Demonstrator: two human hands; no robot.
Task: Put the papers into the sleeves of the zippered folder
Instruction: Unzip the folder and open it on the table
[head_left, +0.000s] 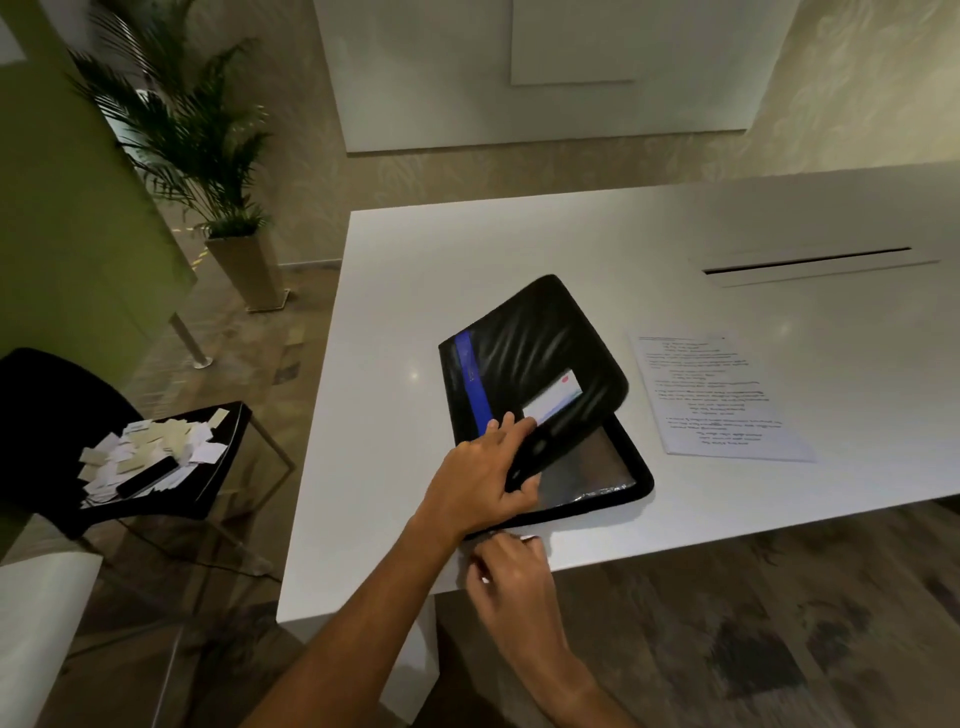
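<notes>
— While the black zippered folder with the blue stripe (535, 384) lies near the front edge of the white table (675, 249), what are the hands doing?

— Left hand (483, 480) grips the near edge of the half-raised cover, fingers on top, thumb beneath; right hand (511, 569) is curled at the folder's near corner, seemingly pinching something small (too blurred to tell what).

— And the papers?

— One printed white sheet (719, 397) lies flat just right of the folder, apart from it; a shiny clear sleeve (597, 462) shows under the lifted cover.
</notes>
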